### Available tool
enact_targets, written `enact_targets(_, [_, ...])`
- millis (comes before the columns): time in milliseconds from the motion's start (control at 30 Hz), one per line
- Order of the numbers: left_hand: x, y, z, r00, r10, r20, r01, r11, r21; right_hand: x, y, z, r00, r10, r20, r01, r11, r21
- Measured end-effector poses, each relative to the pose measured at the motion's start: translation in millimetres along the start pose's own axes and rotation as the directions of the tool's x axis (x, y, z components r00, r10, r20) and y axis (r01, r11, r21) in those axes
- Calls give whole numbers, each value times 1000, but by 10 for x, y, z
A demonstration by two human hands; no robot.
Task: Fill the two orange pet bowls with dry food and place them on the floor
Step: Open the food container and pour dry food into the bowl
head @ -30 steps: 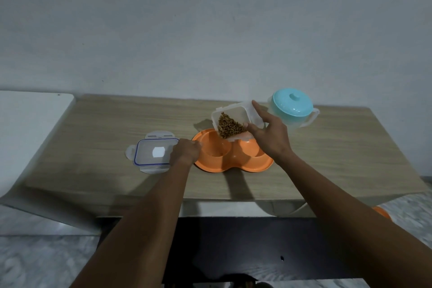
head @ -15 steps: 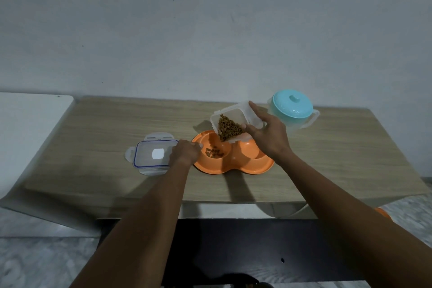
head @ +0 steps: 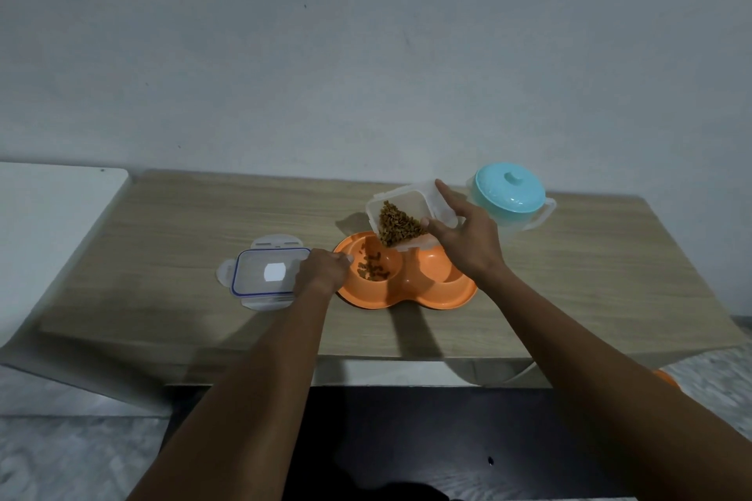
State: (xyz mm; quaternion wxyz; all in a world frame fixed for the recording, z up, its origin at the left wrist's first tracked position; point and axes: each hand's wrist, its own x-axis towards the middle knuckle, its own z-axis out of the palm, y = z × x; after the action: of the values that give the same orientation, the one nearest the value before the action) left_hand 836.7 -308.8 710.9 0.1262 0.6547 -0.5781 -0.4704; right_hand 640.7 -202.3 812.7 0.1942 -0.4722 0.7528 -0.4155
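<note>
Item 1: double orange pet bowl [head: 407, 293], 1 moulded piece with 2 wells, standing near the middle of the wooden table [head: 183, 224].
- Left well [head: 376, 268]: a thin scatter of dry food [head: 372, 266] on its floor; far from full.
- Right well [head: 437, 268]: bare orange, no food seen.

Item 2: clear food container [head: 407, 216], lid off, held tilted above the left well, mouth pointing down toward it. Kibble is heaped at the lower lip; pieces appear to be falling.

Item 3: right hand [head: 468, 240], fingers clamped on the container's side, thumb on the near edge, index finger stretched along the top rim.

Item 4: left hand [head: 323, 270], fingers curled together and resting against the bowl's left rim, seemingly steadying it. Whether they pinch the rim cannot be told.

Item 5: container lid [head: 266, 273], clear with blue seal, flat on the table just left of the bowl.

Item 6: lidded teal pot [head: 508, 195], behind the right hand, untouched.

Status: pour 1 of 2 under way. Outstanding, by judgement: finish the left well, fill the right well, set the container down, carry the bowl to the floor [head: 61, 460].
</note>
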Motion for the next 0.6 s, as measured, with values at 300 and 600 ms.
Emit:
enact_targets(300, [16, -3, 6, 1000, -2, 1, 2, 1000, 8, 5, 16, -1, 1000, -3, 12, 3, 1000, -4])
enact_targets(600, [-14, -9, -3, 1000, 12, 5, -12, 1000, 1, 25, 69, -19, 1000, 23, -13, -22, 1000, 22])
